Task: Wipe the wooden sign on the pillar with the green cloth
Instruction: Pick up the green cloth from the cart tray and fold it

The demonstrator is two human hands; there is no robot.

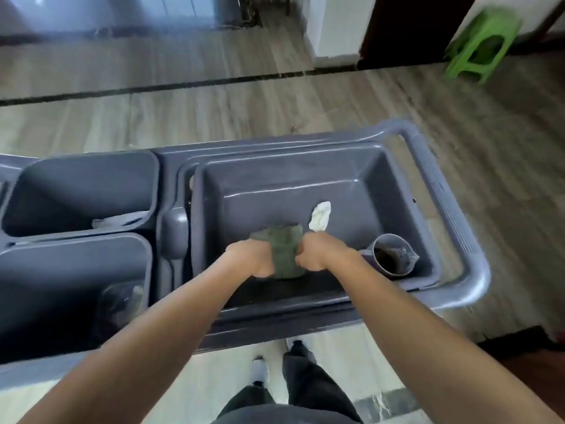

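Observation:
The green cloth (284, 250) is bunched between both my hands over the right-hand grey tub (397, 185) of a cleaning cart. My left hand (252, 258) grips the cloth's left side and my right hand (318, 252) grips its right side, both fists closed on it. No wooden sign is in view; a white pillar (336, 29) stands across the floor at the top.
A crumpled white rag (320, 215) and a grey jug (393, 255) lie in the same tub. Two grey bins (79, 194) fill the cart's left half. The cart handle (452, 215) curves at the right. A green stool (483, 44) stands at the far right on the wood-look floor.

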